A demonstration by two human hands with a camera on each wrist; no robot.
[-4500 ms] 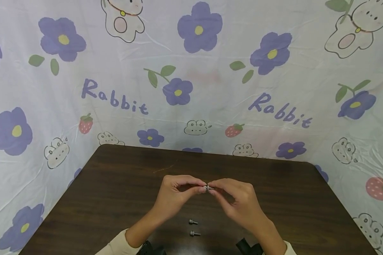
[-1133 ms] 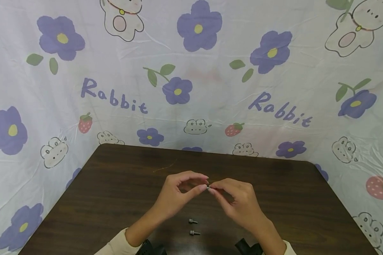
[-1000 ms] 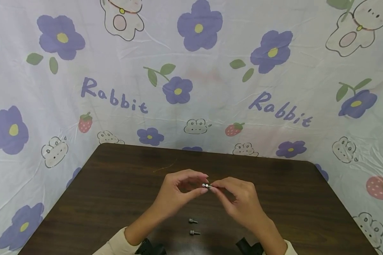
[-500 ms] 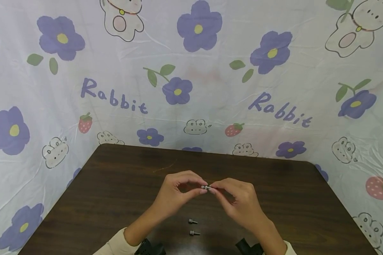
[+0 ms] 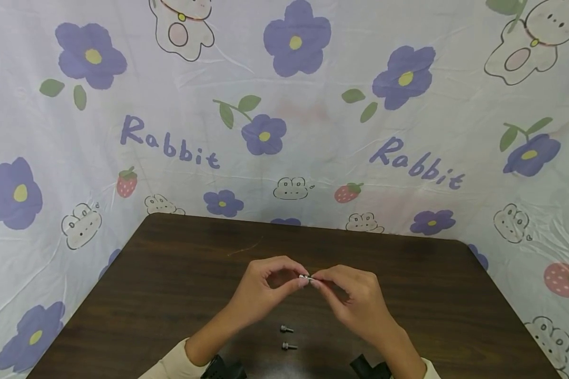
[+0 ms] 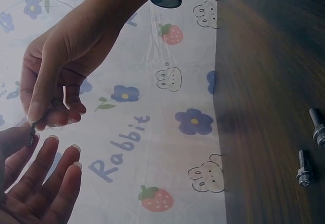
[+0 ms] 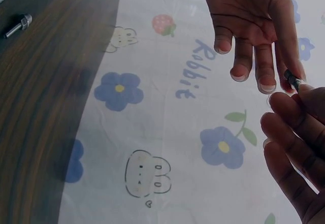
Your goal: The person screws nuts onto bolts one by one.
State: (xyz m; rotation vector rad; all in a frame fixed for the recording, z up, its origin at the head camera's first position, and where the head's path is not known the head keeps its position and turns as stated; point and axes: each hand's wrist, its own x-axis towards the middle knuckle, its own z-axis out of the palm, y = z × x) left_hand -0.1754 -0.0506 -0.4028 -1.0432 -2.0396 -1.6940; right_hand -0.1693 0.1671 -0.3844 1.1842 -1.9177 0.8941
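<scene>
Above the table, a small silver bolt (image 5: 304, 277) lies between both hands, its head toward the left. My left hand (image 5: 260, 292) pinches the head end between thumb and index finger, its other fingers loosely spread in the left wrist view. The right hand (image 5: 357, 296) grips the thin shank end with thumb and index finger. Fingertips cover much of the bolt; in the right wrist view a short dark piece of the bolt (image 7: 291, 80) shows. Below the hands, two more socket-head bolts, an upper bolt (image 5: 286, 329) and a lower bolt (image 5: 290, 346), lie on their sides.
The dark brown wooden table (image 5: 180, 273) ends at a patterned cloth (image 5: 313, 158) hanging behind and at the sides. A thin, thread-like line (image 5: 244, 248) shows near the table's back. Black wrist devices (image 5: 370, 367) sit by both forearms.
About a second ago my left fingers were parted around the bolt's head; now they close on it again. The right hand keeps its grip. The two bolts on the table stay put.
</scene>
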